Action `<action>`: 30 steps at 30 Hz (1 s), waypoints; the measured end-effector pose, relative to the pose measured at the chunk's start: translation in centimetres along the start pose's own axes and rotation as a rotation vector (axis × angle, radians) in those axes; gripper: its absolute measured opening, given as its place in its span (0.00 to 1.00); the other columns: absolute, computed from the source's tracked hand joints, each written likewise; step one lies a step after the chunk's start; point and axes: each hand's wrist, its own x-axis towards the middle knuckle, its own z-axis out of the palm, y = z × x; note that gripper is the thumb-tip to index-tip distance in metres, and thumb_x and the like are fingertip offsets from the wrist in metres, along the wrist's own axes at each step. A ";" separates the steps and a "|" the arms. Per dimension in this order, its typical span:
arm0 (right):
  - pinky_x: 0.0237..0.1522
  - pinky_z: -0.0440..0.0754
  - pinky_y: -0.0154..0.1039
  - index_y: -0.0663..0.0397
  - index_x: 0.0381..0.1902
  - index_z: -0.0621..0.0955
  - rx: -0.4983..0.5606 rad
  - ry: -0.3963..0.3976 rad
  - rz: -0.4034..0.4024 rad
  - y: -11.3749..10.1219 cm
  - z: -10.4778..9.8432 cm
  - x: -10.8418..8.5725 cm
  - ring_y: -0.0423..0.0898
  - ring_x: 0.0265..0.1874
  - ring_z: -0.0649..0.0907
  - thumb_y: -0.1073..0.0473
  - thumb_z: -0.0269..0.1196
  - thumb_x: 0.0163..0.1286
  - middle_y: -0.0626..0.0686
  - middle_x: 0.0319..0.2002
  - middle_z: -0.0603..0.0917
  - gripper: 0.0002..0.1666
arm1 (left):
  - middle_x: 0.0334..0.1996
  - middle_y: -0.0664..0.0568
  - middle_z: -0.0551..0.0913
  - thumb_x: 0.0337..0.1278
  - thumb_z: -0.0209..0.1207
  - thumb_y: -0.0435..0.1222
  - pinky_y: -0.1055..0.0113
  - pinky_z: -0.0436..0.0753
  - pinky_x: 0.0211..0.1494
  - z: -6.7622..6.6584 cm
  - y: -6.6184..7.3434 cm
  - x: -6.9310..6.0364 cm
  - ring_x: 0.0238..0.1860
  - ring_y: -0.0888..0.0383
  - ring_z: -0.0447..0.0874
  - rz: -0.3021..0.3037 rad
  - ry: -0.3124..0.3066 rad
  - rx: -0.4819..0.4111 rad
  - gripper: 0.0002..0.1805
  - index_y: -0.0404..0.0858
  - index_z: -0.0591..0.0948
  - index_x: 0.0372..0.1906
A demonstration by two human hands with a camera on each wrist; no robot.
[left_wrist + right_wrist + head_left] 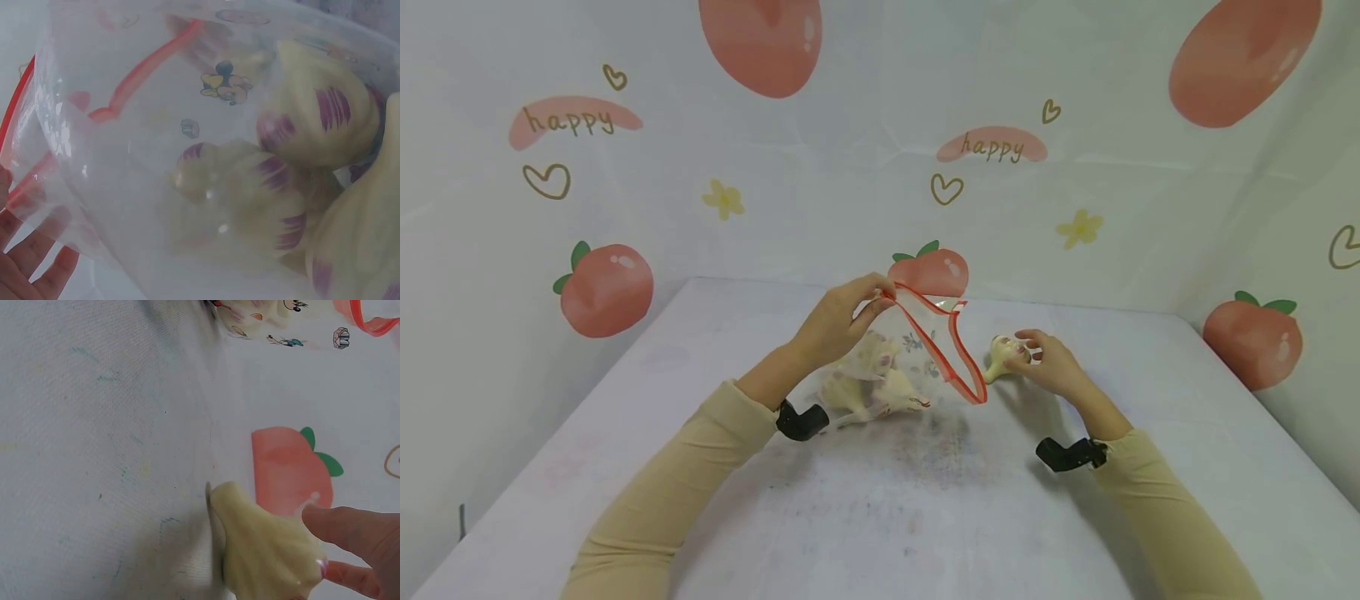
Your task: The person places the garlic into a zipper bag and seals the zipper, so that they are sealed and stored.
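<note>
My left hand (842, 321) pinches the red-edged rim of a clear printed plastic bag (951, 367), whose mouth gapes toward the right. Several garlic bulbs (319, 112), cream with purple streaks, lie inside the bag on the table. To the right, another garlic bulb (1000, 354) lies on the table by itself. My right hand (1052, 362) is at this bulb, thumb and fingers spread about its far end. In the right wrist view, the thumb stands a little off the garlic bulb (265, 544); whether the fingertip behind touches it is hard to tell.
A white cloth with faint stains covers the table (880, 517). Behind it hangs a white backdrop (842, 167) printed with peaches, hearts and flowers. A black wrist camera mount (801, 421) sits on the left wrist, another mount (1067, 454) on the right.
</note>
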 end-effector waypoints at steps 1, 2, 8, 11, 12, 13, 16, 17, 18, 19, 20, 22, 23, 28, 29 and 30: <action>0.50 0.76 0.58 0.72 0.60 0.66 0.003 -0.002 0.001 0.0 0.1 0.0 0.71 0.50 0.76 0.58 0.60 0.64 0.77 0.54 0.72 0.32 | 0.37 0.48 0.81 0.63 0.54 0.33 0.57 0.77 0.58 0.0 0.0 0.0 0.46 0.50 0.82 0.003 -0.001 0.006 0.05 0.37 0.74 0.41; 0.50 0.76 0.58 0.73 0.60 0.66 0.003 -0.002 0.001 0.0 0.1 0.0 0.70 0.50 0.76 0.58 0.60 0.64 0.77 0.54 0.72 0.32 | 0.37 0.49 0.81 0.63 0.54 0.32 0.57 0.78 0.57 0.1 0.0 0.0 0.46 0.51 0.82 0.006 -0.003 0.013 0.05 0.37 0.75 0.41; 0.47 0.78 0.55 0.73 0.59 0.66 -0.004 -0.003 -0.007 0.2 0.4 0.2 0.69 0.50 0.77 0.58 0.61 0.64 0.77 0.53 0.73 0.32 | 0.38 0.49 0.81 0.63 0.54 0.32 0.59 0.78 0.54 0.2 0.0 -0.1 0.40 0.55 0.79 0.031 -0.021 0.028 0.05 0.36 0.76 0.42; 0.45 0.79 0.53 0.73 0.59 0.66 -0.009 -0.005 -0.007 0.3 0.6 0.4 0.68 0.49 0.78 0.58 0.61 0.64 0.78 0.53 0.73 0.32 | 0.39 0.48 0.81 0.64 0.54 0.32 0.59 0.78 0.53 0.2 0.1 -0.1 0.40 0.55 0.78 0.029 -0.030 0.023 0.06 0.35 0.76 0.42; 0.45 0.79 0.53 0.72 0.59 0.66 -0.010 -0.008 -0.006 0.4 0.6 0.4 0.68 0.49 0.78 0.58 0.61 0.64 0.78 0.53 0.73 0.32 | 0.38 0.48 0.81 0.63 0.54 0.32 0.59 0.78 0.52 0.2 0.1 -0.1 0.39 0.55 0.78 0.027 -0.032 0.023 0.06 0.35 0.76 0.42; 0.45 0.79 0.53 0.72 0.60 0.66 -0.010 -0.011 -0.001 0.3 0.7 0.5 0.68 0.49 0.78 0.58 0.61 0.64 0.78 0.53 0.73 0.33 | 0.38 0.48 0.80 0.64 0.54 0.33 0.59 0.78 0.51 0.2 0.1 -0.2 0.39 0.55 0.78 0.023 -0.037 0.025 0.06 0.35 0.76 0.42; 0.45 0.78 0.52 0.71 0.60 0.66 -0.013 -0.012 0.009 0.3 0.8 0.6 0.66 0.48 0.78 0.56 0.62 0.63 0.77 0.54 0.73 0.34 | 0.37 0.49 0.80 0.63 0.54 0.32 0.61 0.77 0.47 0.2 0.1 -0.2 0.38 0.56 0.76 0.024 -0.042 0.026 0.06 0.36 0.76 0.43; 0.44 0.78 0.51 0.71 0.60 0.66 -0.016 -0.012 0.012 0.4 0.9 0.6 0.66 0.48 0.78 0.56 0.63 0.63 0.77 0.54 0.73 0.34 | 0.37 0.49 0.80 0.63 0.54 0.32 0.61 0.76 0.46 0.2 0.1 -0.2 0.37 0.56 0.76 0.025 -0.041 0.026 0.06 0.36 0.76 0.43; 0.44 0.78 0.50 0.71 0.60 0.66 -0.017 -0.010 0.015 0.4 0.9 0.7 0.65 0.48 0.78 0.55 0.63 0.63 0.76 0.53 0.73 0.34 | 0.37 0.49 0.80 0.63 0.54 0.32 0.62 0.76 0.45 0.2 0.1 -0.2 0.37 0.56 0.75 0.024 -0.042 0.026 0.06 0.36 0.76 0.43; 0.43 0.77 0.50 0.71 0.60 0.66 -0.020 -0.008 0.017 0.4 1.0 0.7 0.64 0.47 0.77 0.55 0.63 0.63 0.76 0.53 0.74 0.35 | 0.37 0.49 0.80 0.63 0.54 0.32 0.62 0.76 0.44 0.2 0.2 -0.2 0.37 0.57 0.75 0.023 -0.043 0.027 0.06 0.36 0.76 0.43; 0.43 0.77 0.49 0.71 0.60 0.66 -0.022 -0.008 0.019 0.4 1.0 0.7 0.63 0.47 0.77 0.55 0.64 0.62 0.75 0.53 0.74 0.35 | 0.37 0.49 0.80 0.63 0.54 0.32 0.62 0.75 0.44 0.2 0.2 -0.2 0.36 0.56 0.75 0.023 -0.042 0.023 0.05 0.36 0.76 0.42; 0.44 0.75 0.51 0.71 0.60 0.66 -0.025 -0.009 0.026 0.5 1.1 0.8 0.63 0.48 0.76 0.54 0.64 0.61 0.74 0.54 0.74 0.36 | 0.37 0.49 0.80 0.63 0.54 0.32 0.62 0.76 0.45 0.2 0.2 -0.3 0.37 0.57 0.75 0.020 -0.042 0.023 0.05 0.36 0.76 0.42; 0.46 0.75 0.52 0.71 0.60 0.66 -0.027 -0.011 0.031 0.5 1.1 0.8 0.63 0.49 0.75 0.54 0.65 0.61 0.74 0.54 0.73 0.37 | 0.37 0.49 0.80 0.63 0.54 0.32 0.62 0.76 0.45 0.2 0.1 -0.3 0.37 0.56 0.75 0.018 -0.043 0.023 0.05 0.36 0.76 0.42; 0.53 0.72 0.59 0.71 0.60 0.65 -0.034 -0.015 0.049 0.6 1.4 0.9 0.67 0.54 0.73 0.54 0.65 0.59 0.75 0.56 0.71 0.39 | 0.37 0.49 0.80 0.64 0.54 0.32 0.60 0.76 0.45 0.2 0.1 -0.3 0.37 0.56 0.75 0.012 -0.046 0.023 0.05 0.36 0.76 0.42; 0.53 0.71 0.59 0.71 0.60 0.65 -0.038 -0.010 0.047 0.6 1.5 0.9 0.67 0.54 0.73 0.54 0.66 0.59 0.75 0.55 0.72 0.38 | 0.37 0.49 0.80 0.64 0.53 0.32 0.60 0.76 0.44 0.2 0.1 -0.3 0.37 0.56 0.75 0.011 -0.047 0.021 0.05 0.36 0.76 0.42; 0.53 0.71 0.59 0.71 0.60 0.65 -0.041 -0.004 0.044 0.6 1.5 0.9 0.67 0.53 0.73 0.54 0.66 0.59 0.75 0.55 0.72 0.38 | 0.37 0.49 0.80 0.64 0.54 0.32 0.60 0.76 0.44 0.2 0.1 -0.3 0.37 0.56 0.75 0.010 -0.047 0.021 0.05 0.36 0.76 0.42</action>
